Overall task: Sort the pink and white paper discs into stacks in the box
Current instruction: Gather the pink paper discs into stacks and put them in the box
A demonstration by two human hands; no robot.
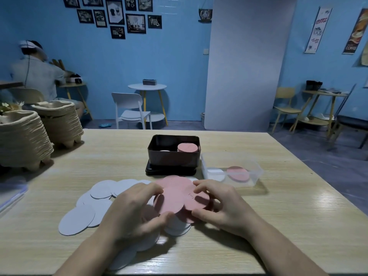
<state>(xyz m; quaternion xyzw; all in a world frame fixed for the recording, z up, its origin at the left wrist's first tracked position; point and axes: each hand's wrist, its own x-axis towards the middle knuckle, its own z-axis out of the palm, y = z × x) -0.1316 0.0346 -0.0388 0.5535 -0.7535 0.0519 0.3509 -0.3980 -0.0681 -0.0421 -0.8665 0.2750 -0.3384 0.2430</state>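
Observation:
Several pink paper discs lie overlapped in front of me, and both hands gather them. My left hand curls its fingers and thumb round their left edge. My right hand pinches their right edge between fingers and thumb. White discs fan out on the table to the left, and more white ones show under my hands. Behind them stands the dark box, which holds a pink stack on its right side and a white disc on its left.
A clear plastic tub with one white and one pink disc sits right of the box. Two stacks of pulp trays stand at the table's left. The box rests on its black lid. A person sits far back left.

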